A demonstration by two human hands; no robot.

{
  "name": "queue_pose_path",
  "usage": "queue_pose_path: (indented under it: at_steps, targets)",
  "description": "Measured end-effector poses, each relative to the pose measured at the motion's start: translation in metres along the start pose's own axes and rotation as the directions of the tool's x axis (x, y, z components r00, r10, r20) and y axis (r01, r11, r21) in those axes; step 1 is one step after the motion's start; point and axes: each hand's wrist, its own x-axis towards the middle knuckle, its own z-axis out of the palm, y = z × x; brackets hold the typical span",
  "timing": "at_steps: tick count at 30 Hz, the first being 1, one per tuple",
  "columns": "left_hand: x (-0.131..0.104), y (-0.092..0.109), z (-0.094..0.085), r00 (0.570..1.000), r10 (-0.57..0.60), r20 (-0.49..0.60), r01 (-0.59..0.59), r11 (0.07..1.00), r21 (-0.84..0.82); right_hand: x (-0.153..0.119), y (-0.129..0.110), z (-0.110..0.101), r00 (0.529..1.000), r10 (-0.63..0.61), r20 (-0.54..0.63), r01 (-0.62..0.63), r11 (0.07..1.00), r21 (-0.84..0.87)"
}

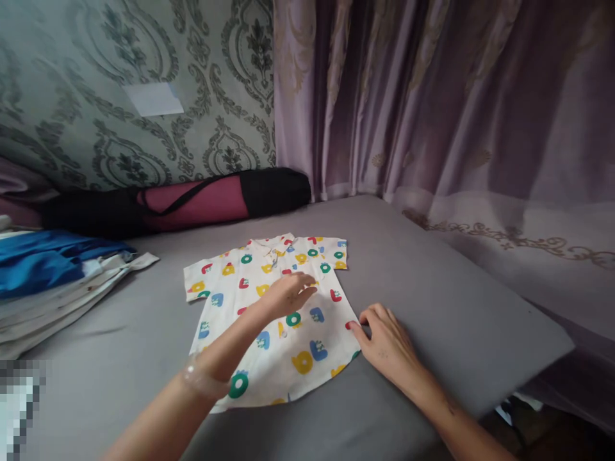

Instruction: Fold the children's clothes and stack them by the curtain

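Clothes of blue and pale fabric (43, 262) lie heaped at the left end of a grey cloth-covered surface (432, 275), near a long black-and-maroon fabric bag (206, 202). Right of the heap, a white short-sleeved shirt printed in red, yellow, blue and green (271, 358) lies spread front up, collar away from the person. The left hand (288, 294) is over its middle, grip loosely bent, thumb a little apart from the fingers, seemingly pinching nothing; contact is unclear. The right hand (387, 336) is at the shirt's right side edge near the hem, thumb on the fabric; whether its grip closes on the edge, I cannot tell. This looks like a straightening or positioning step; moving that edge would call for a secure pinch and light, even tension.
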Motion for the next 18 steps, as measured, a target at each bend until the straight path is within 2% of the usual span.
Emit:
queue_pose_path:
  at_steps: [4, 8, 12, 16, 18]
  targets:
    - [0.067, 0.005, 0.02, 1.0, 0.013, -0.021, -0.013, 1.0, 0.003, -0.001, -0.007, 0.011, 0.997, 0.038, -0.072, -0.037, 0.999, 0.022]
    - [0.118, 0.016, 0.043, 0.991, -0.131, -0.009, 0.131, 0.989, 0.066, -0.004, -0.009, 0.022, 0.986, 0.056, -0.157, -0.044, 0.996, 0.075]
    - [0.147, 0.024, 0.061, 0.959, -0.277, -0.062, 0.282, 0.955, 0.088, -0.008, -0.01, 0.025, 0.981, 0.048, -0.188, -0.014, 0.984, 0.177]
    - [0.165, 0.024, 0.07, 0.89, -0.443, -0.113, 0.449, 0.892, 0.041, -0.012, -0.013, 0.023, 0.985, 0.084, -0.149, -0.04, 0.96, 0.277]
    - [0.17, 0.022, 0.073, 0.865, -0.487, -0.124, 0.491, 0.871, 0.001, -0.012, -0.014, 0.023, 0.988, 0.079, -0.129, -0.04, 0.958, 0.284]
